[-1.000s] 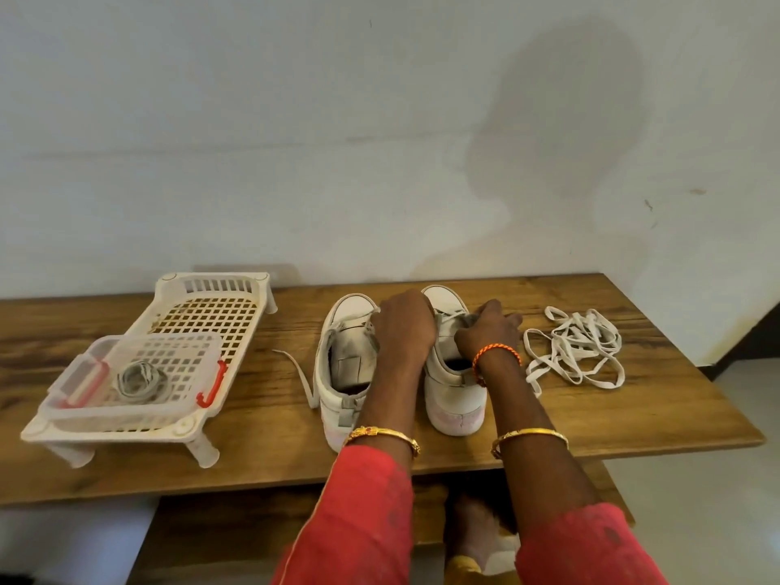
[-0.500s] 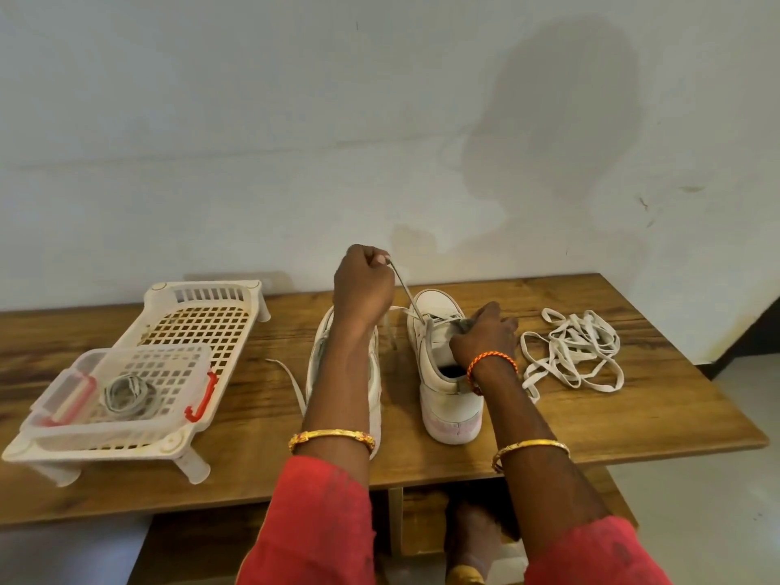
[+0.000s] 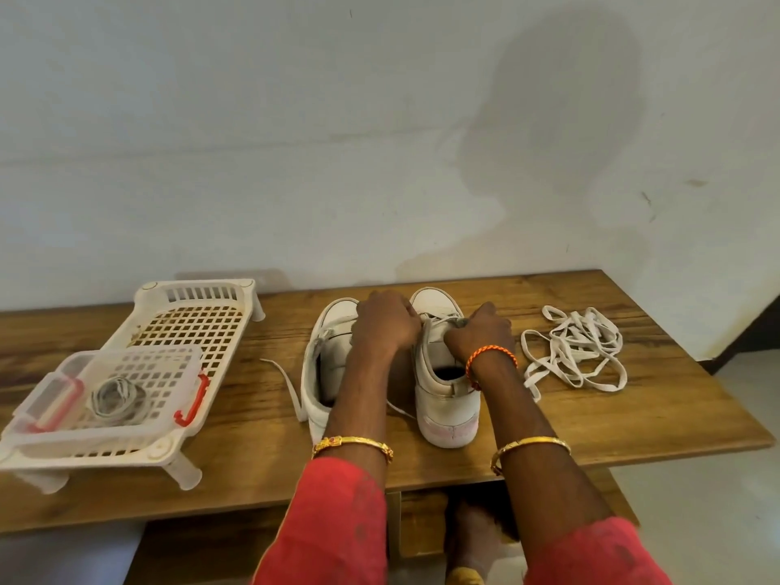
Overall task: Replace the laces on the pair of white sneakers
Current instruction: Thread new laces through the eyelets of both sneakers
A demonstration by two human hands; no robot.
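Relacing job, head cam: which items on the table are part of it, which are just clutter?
In the job:
- right sneaker, both hands at its laces: left hand, right hand
- left sneaker, a loose lace end trailing beside it
- pile of white laces
- clear box holding a coiled grey lace

Lying about:
- white plastic rack under the box
- wooden table

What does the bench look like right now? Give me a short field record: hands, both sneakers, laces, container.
left hand: over the lace area of the right sneaker, fingers curled at a lace
right hand: on the right sneaker's tongue, grip unclear
right sneaker: upright, partly laced
left sneaker: upright, a loose lace trailing from it on the bench
lace pile: tangled, right of the sneakers, untouched
clear container: on the white rack, holding a greyish lace bundle
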